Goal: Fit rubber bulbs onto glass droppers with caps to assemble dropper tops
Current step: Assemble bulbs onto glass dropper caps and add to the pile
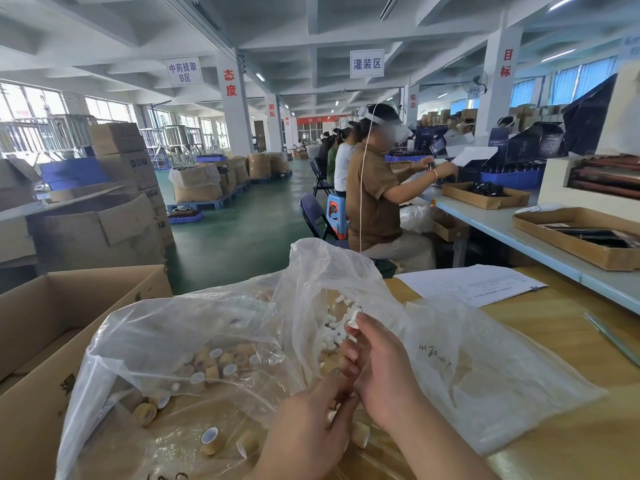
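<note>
Pinching one white rubber bulb [354,320] between thumb and fingertip, our right hand [381,368] held it just above the loose bulbs [330,332] heaped inside the clear plastic bag [207,327]. Our left hand [311,431] lay low beside the right, fingers curled inward. We could not tell whether they gripped a cap, because the right hand hid their tips. Tan caps [211,363] lay scattered in the bag's left part. A thin clear rod [613,339] on the table [571,375], well apart to the right, was possibly a glass dropper.

For a clean fit, we judged it best to grip the bulb near its open rim so it would not fold. We would then line it squarely with the cap's hole and press until the flange seated evenly, the left hand bracing the cap.
</note>
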{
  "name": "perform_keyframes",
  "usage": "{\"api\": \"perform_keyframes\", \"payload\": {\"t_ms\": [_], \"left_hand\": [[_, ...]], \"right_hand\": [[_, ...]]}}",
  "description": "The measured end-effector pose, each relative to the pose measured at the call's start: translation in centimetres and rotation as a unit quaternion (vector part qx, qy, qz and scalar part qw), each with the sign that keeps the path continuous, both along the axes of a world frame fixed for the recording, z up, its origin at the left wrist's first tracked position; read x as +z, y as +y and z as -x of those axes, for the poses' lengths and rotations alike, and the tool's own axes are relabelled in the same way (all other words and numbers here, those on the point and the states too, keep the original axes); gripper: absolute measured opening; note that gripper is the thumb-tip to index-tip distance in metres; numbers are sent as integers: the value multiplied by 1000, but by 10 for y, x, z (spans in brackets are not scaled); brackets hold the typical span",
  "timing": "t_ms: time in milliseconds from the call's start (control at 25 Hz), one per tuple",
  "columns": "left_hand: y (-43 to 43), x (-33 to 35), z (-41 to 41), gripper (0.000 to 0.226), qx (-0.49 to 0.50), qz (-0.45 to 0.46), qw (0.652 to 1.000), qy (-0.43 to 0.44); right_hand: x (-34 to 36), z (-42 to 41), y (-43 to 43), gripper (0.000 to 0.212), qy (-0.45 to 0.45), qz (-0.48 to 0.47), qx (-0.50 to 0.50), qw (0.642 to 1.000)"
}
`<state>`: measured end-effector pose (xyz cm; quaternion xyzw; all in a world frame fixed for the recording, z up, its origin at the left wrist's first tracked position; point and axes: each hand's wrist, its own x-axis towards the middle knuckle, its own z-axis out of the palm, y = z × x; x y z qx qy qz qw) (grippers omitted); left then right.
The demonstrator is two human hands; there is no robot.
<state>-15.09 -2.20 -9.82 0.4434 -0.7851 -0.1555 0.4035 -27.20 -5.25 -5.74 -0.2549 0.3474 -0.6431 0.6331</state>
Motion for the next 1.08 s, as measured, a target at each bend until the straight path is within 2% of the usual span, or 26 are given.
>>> {"api": "perform_keyframes", "payload": {"t_ms": [80,160,400,520,640,760,1080], "left_hand": [[-1,-1,-1,14,12,5,1000,4],[-1,0,-4,3,21,-15,1000,5],[-8,0,-12,26,67,-42,997,-6],[-9,-2,-12,34,73,-46,996,-11],[-10,-3,-12,24,77,-49,996,-1],[-9,-4,-11,15,72,-43,996,15],[-8,-6,-12,22,69,-19,996,53]], "right_hand": [[-4,4,-1,13,-13,16,-6,1000],[-5,14,-2,11,-22,35,-29,999],[-11,52,-10,10,-77,5,-126,989],[-12,49,-9,10,-65,21,-118,991],[-11,48,-7,20,-44,36,-110,992],[-9,47,-7,15,-21,31,-107,994],[-11,46,-8,12,30,-3,-161,987]]}}
